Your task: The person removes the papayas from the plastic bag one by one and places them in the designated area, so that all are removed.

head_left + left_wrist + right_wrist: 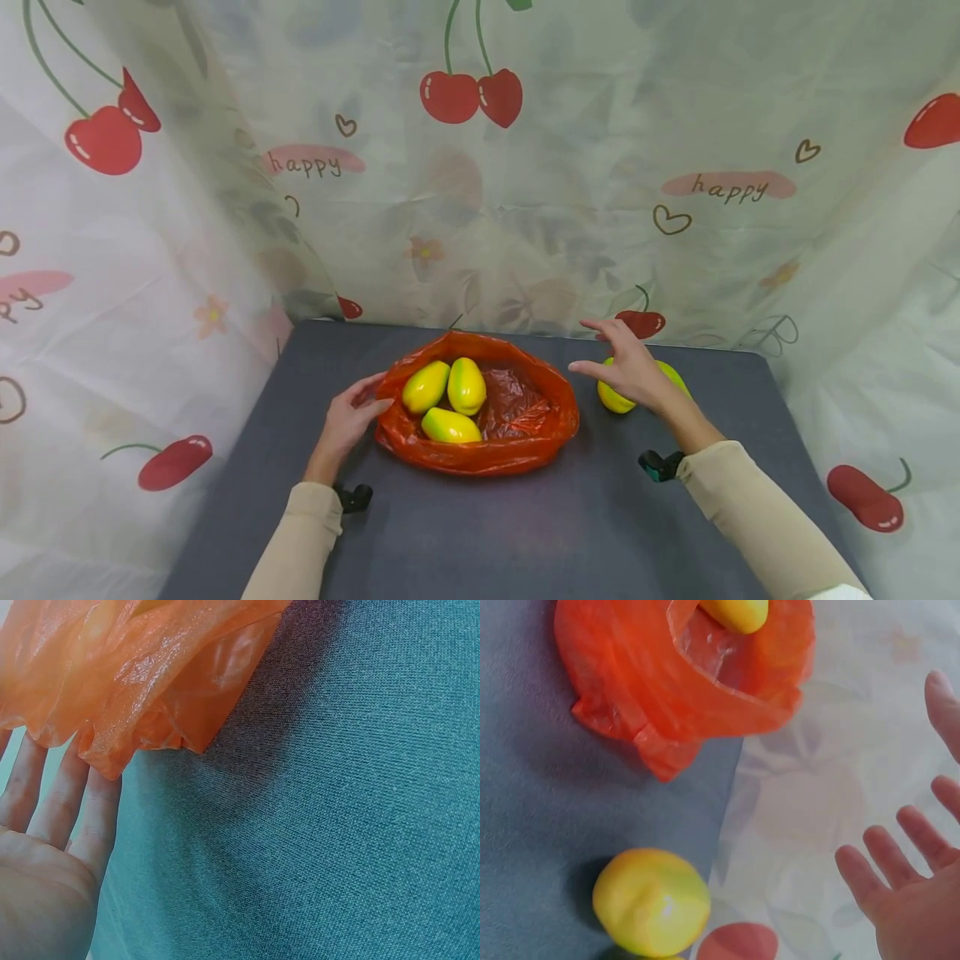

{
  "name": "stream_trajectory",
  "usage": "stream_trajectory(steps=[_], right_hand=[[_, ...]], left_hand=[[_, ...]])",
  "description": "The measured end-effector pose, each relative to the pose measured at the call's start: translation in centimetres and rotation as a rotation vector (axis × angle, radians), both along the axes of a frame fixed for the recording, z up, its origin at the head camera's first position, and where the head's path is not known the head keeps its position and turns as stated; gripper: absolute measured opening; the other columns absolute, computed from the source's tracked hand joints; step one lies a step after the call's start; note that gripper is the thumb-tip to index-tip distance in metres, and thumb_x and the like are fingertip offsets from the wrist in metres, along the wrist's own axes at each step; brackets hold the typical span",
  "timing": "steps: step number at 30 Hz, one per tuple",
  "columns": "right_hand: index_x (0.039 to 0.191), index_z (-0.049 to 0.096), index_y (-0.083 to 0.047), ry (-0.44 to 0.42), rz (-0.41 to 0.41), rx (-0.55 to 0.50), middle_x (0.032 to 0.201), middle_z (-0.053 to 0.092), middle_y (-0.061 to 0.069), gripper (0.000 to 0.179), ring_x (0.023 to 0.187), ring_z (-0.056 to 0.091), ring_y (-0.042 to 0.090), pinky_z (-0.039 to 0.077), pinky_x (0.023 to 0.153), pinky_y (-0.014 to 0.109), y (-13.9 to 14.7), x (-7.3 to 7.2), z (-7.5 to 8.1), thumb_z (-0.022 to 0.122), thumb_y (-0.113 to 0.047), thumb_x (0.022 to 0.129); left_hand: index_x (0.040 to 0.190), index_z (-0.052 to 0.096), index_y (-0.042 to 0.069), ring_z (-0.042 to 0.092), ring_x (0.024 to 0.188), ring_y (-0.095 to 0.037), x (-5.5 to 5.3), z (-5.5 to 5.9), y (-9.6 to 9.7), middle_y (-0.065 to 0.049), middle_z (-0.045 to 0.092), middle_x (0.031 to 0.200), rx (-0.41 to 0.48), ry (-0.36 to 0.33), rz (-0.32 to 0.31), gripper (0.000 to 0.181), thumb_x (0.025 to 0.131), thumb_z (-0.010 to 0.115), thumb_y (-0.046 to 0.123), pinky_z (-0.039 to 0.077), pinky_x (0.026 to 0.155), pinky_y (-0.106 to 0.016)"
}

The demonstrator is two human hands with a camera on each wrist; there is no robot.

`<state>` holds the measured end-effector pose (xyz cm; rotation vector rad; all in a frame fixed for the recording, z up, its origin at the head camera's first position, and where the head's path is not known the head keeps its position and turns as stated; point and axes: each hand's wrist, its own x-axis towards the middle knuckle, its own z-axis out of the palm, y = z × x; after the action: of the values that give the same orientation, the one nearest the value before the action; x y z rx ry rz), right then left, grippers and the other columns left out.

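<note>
An orange-red plastic bag (480,457) sits on the table with its mouth spread wide. Inside lie three glossy yellow-green fruits (450,426), shaped like papayas or mangoes. At the bag's left edge my left hand (348,421) touches the plastic; the left wrist view shows its fingers (100,817) extended against the bag. My right hand (633,367) is held in the air right of the bag, fingers spread, holding nothing. Below and behind it are yellow-green fruits (617,398), partly covered by the hand. One fruit (652,902) shows whole in the right wrist view, another only at the bottom edge.
The dark grey table (510,533) ends behind the bag at a hanging cloth (525,183) printed with cherries and hearts. Cloth also hangs on both sides. A dark wrist device (660,465) sits at the right sleeve, another (356,497) at the left.
</note>
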<state>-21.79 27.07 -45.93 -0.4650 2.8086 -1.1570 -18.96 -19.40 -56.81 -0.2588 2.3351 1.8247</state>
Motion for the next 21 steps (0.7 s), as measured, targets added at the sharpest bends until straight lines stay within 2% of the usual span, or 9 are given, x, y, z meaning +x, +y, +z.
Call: stream_trajectory(steps=[9, 16, 21], right_hand=[[0.154, 0.044, -0.024, -0.078, 0.102, -0.055, 0.157, 0.044, 0.008, 0.075, 0.136, 0.051, 0.034, 0.046, 0.110, 0.061, -2.7, -0.8, 0.8, 0.076, -0.046, 0.089], [0.151, 0.047, -0.020, -0.163, 0.179, -0.082, 0.157, 0.046, 0.007, 0.069, 0.140, 0.050, 0.037, 0.047, 0.112, 0.058, -5.2, -1.3, 1.7, 0.074, -0.044, 0.092], [0.150, 0.048, -0.016, -0.210, 0.215, -0.040, 0.155, 0.049, 0.010, 0.066, 0.139, 0.052, 0.036, 0.048, 0.111, 0.055, -6.9, -1.8, 2.0, 0.071, -0.043, 0.094]], left_hand=[[0.144, 0.057, 0.022, 0.051, 0.143, -0.031, 0.1, 0.0, 0.1, -0.006, 0.053, 0.154, 0.001, -0.003, 0.011, 0.056, 0.092, 0.076, 0.030, 0.041, 0.119, -0.050], [0.144, 0.057, 0.022, 0.052, 0.142, -0.031, 0.1, -0.1, 0.1, -0.007, 0.054, 0.153, -0.002, 0.002, 0.010, 0.056, 0.092, 0.075, 0.028, 0.041, 0.119, -0.050], [0.144, 0.057, 0.022, 0.053, 0.141, -0.031, 0.2, -0.1, 0.0, -0.006, 0.054, 0.153, -0.006, -0.003, 0.011, 0.055, 0.092, 0.076, 0.030, 0.043, 0.118, -0.050]])
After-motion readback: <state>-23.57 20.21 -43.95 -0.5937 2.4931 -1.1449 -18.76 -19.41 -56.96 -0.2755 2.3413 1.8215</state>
